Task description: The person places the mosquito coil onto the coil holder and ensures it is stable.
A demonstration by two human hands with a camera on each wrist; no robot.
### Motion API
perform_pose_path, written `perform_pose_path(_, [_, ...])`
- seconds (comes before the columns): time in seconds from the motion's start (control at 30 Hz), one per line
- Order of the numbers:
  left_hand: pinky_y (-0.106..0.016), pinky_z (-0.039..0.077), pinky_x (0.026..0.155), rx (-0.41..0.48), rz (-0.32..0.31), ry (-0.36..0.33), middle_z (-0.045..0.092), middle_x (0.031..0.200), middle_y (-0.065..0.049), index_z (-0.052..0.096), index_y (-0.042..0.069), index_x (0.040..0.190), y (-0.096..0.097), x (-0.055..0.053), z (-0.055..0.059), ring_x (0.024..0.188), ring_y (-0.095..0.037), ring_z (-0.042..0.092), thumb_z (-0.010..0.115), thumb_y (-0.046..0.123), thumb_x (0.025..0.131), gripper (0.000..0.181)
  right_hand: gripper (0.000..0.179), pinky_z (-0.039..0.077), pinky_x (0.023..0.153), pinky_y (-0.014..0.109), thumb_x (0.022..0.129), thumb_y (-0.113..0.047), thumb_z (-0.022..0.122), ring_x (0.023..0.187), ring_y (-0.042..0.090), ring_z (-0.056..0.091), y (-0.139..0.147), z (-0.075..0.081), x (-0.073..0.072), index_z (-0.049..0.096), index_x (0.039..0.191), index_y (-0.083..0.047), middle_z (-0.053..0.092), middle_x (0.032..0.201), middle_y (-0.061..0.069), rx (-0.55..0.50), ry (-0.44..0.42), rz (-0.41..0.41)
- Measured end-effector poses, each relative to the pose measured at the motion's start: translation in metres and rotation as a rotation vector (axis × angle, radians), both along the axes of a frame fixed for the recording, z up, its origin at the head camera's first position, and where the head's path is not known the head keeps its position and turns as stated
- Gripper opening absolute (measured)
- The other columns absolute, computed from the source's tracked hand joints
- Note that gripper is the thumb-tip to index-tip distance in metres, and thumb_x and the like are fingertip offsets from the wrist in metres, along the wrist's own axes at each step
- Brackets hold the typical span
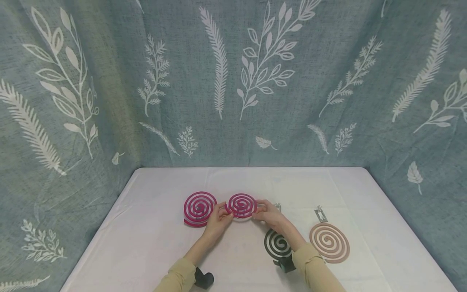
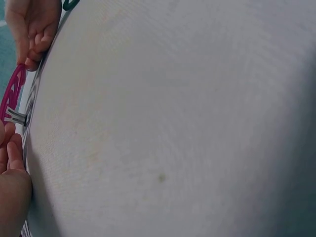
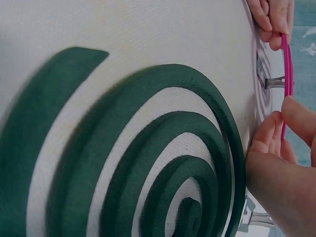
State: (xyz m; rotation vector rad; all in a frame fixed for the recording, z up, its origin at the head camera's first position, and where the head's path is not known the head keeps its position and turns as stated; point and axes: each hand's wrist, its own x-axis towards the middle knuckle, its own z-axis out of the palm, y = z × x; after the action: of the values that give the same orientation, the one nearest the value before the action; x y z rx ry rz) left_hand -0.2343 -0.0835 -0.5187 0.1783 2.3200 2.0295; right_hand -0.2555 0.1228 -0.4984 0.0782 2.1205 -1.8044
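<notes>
Both hands hold a magenta mosquito coil (image 1: 241,205) by opposite edges, a little above the table. My left hand (image 1: 217,220) pinches its left edge and my right hand (image 1: 273,215) its right edge. Seen edge-on in the right wrist view, the coil (image 3: 289,69) has a small metal stand (image 3: 275,83) at its middle, on the table side. A second magenta coil (image 1: 200,208) lies just left of my left hand, partly covered by it. Below my right forearm lies a dark green coil (image 1: 280,242), its right edge hidden by the arm.
A tan coil (image 1: 327,241) lies to the right, with a flat metal stand (image 1: 319,209) just behind it. Another metal stand (image 1: 278,206) shows partly behind my right hand. The table's white cloth (image 1: 146,243) reaches back to a patterned blue-green curtain (image 1: 233,142).
</notes>
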Motion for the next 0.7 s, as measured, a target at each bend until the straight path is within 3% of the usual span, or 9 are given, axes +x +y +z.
perform_pose_path(0.3, [-0.011, 0.045, 0.074, 0.005, 0.003, 0.002, 0.064, 0.098, -0.025, 0.035, -0.008, 0.136, 0.0001, -0.0007, -0.0013, 0.081, -0.01, 0.059, 0.059, 0.003, 0.091, 0.051, 0.059, 0.045, 0.075, 0.023, 0.086, -0.002, 0.062, 0.08, 0.013, 0.054, 0.0007, -0.0045, -0.0019, 0.037, 0.139, 0.001, 0.054, 0.085, 0.002, -0.015, 0.001, 0.009])
perform_pose_path(0.7, [-0.014, 0.046, 0.074, -0.059, -0.007, 0.03, 0.066, 0.098, -0.023, 0.035, -0.007, 0.136, -0.0019, 0.0006, -0.0021, 0.08, -0.008, 0.058, 0.059, 0.008, 0.092, 0.052, 0.059, 0.047, 0.078, 0.025, 0.086, -0.001, 0.062, 0.082, 0.014, 0.055, 0.0005, -0.0065, -0.002, 0.037, 0.139, 0.0, 0.055, 0.088, 0.004, -0.02, 0.001, -0.002])
